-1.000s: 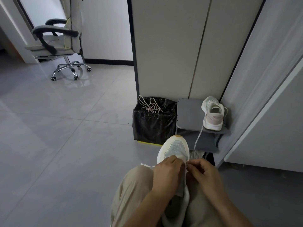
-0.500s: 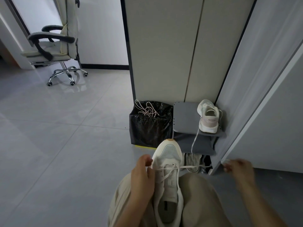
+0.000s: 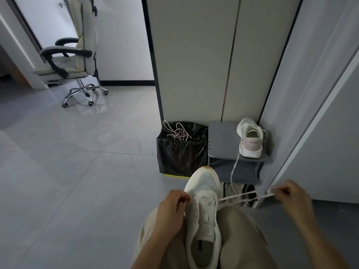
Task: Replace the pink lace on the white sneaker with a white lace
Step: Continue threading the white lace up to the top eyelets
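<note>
Right hand (image 3: 291, 195) sweeps out, lace (image 3: 243, 196) pulled taut!
The hands, together at the eyelets a second ago, are now well apart. Left hand (image 3: 172, 208) grips the sneaker (image 3: 204, 212) on the lap while the right pinches the lace. One crossing looks threaded, with upper eyelets likely still to do.

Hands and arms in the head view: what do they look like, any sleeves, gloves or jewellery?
Both the left hand and right hand are bare: no gloves, rings or watch show. The left forearm and right forearm are uncovered to the frame edge. Beige trousers cover the legs.
</note>
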Available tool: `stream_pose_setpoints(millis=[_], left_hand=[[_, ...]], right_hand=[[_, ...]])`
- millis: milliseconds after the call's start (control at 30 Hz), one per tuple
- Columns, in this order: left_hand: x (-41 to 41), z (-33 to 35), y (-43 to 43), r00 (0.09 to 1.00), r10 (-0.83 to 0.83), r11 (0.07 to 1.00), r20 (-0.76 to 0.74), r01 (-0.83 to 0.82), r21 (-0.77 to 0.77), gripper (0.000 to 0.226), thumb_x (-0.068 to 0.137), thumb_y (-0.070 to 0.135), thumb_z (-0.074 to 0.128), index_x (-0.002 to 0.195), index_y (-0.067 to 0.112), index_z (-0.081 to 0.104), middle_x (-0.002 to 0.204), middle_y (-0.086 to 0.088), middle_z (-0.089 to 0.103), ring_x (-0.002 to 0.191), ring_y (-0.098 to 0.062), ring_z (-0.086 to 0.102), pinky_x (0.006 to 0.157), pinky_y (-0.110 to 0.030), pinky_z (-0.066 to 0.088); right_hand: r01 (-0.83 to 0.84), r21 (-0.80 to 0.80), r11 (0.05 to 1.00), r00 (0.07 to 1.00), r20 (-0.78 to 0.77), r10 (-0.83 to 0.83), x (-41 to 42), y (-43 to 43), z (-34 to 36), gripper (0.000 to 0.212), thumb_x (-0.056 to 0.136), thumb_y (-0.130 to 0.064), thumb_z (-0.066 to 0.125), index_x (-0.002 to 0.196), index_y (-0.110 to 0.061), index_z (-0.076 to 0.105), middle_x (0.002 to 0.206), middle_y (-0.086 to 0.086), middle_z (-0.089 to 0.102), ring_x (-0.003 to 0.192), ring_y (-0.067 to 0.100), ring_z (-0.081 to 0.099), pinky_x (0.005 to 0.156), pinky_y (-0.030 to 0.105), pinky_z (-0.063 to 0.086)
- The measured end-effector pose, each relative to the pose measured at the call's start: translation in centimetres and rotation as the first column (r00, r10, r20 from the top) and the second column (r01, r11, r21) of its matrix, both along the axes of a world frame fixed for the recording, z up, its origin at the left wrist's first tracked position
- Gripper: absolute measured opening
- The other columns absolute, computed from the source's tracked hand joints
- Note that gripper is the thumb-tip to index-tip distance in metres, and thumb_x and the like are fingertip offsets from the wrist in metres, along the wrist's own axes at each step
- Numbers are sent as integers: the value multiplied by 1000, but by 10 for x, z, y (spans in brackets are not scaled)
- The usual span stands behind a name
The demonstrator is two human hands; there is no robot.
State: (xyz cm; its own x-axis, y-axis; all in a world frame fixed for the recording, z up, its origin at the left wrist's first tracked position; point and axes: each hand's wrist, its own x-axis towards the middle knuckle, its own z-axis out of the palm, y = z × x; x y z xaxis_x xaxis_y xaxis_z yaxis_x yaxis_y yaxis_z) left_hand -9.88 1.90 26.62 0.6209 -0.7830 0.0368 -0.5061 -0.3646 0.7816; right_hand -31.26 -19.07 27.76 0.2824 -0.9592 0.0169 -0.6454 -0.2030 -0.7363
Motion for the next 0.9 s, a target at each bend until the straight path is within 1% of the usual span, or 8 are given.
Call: stream_pose_setpoints(millis=[100, 167, 233, 333, 533, 700, 833, 900], left_hand=[[-1, -1, -2, 1000, -24, 1000, -5, 24, 2, 35, 86, 1, 51, 80, 36, 50, 91, 18, 50, 88, -4, 54, 77, -14, 41], [-1, 2, -4, 998, -55, 998, -27, 56, 31, 31, 86, 11, 58, 80, 39, 47, 92, 19, 49, 88, -1, 52, 78, -14, 43], [-2, 3, -5, 997, -68, 997, -33, 69, 30, 28, 86, 16, 62, 80, 39, 48, 91, 18, 50, 86, 0, 52, 76, -10, 42], [-2, 3, -4, 998, -21, 1000, -52, 21, -2, 23, 85, 17, 63, 77, 35, 51, 88, 14, 54, 82, 1, 53, 72, -8, 39], [-1, 7, 0, 977, -3, 996, -213, -15, -86, 16, 86, 14, 62, 76, 23, 54, 74, 12, 59, 67, 1, 52, 66, -12, 40], [-3, 7, 3, 976, -4, 996, -220, -15, -83, 17, 88, 10, 59, 76, 22, 54, 75, 11, 61, 67, 1, 53, 66, -11, 41], [-4, 7, 2, 979, 32, 995, -200, -50, -82, 15, 88, 13, 58, 78, 22, 52, 74, 11, 58, 68, -3, 52, 64, -10, 40], [-6, 8, 0, 988, 18, 999, -154, -25, -46, 9, 89, 23, 59, 83, 25, 52, 71, 14, 57, 66, -2, 51, 61, -9, 39]], right_hand=[[-11, 93, 996, 979, -204, 30, -7, -12, -16, 23, 82, -4, 65, 66, -15, 54, 81, 16, 64, 68, 24, 53, 64, 36, 42], [-206, 135, 969, 934, -269, 236, 10, 4, -18, 12, 83, -8, 65, 93, -13, 62, 101, 9, 60, 74, 18, 53, 68, 30, 44], [-441, 117, 890, 868, -195, 456, 33, 27, -13, 35, 81, -11, 66, 113, -21, 56, 112, -5, 50, 76, 7, 53, 65, 13, 40], [-614, 160, 773, 778, -42, 627, 58, 62, 4, 26, 83, -20, 67, 100, -32, 52, 97, -15, 57, 77, 0, 56, 66, 8, 43], [-545, 249, 800, 838, 149, 525, 54, 49, 9, 10, 84, -15, 65, 74, -17, 64, 66, -4, 66, 60, -2, 57, 60, 11, 43], [-188, 279, 942, 971, 199, 135, 17, 16, -12, 14, 87, -15, 62, 74, -10, 65, 74, 9, 67, 70, 22, 58, 66, 31, 44], [-241, 286, 927, 968, -1, 252, 22, 25, -26, 4, 86, -16, 64, 83, -14, 63, 85, 4, 64, 78, 20, 58, 66, 25, 41], [-330, 174, 928, 942, -10, 337, 34, 36, -24, 23, 82, -15, 68, 101, -22, 59, 99, -5, 57, 82, 10, 56, 69, 20, 40]])
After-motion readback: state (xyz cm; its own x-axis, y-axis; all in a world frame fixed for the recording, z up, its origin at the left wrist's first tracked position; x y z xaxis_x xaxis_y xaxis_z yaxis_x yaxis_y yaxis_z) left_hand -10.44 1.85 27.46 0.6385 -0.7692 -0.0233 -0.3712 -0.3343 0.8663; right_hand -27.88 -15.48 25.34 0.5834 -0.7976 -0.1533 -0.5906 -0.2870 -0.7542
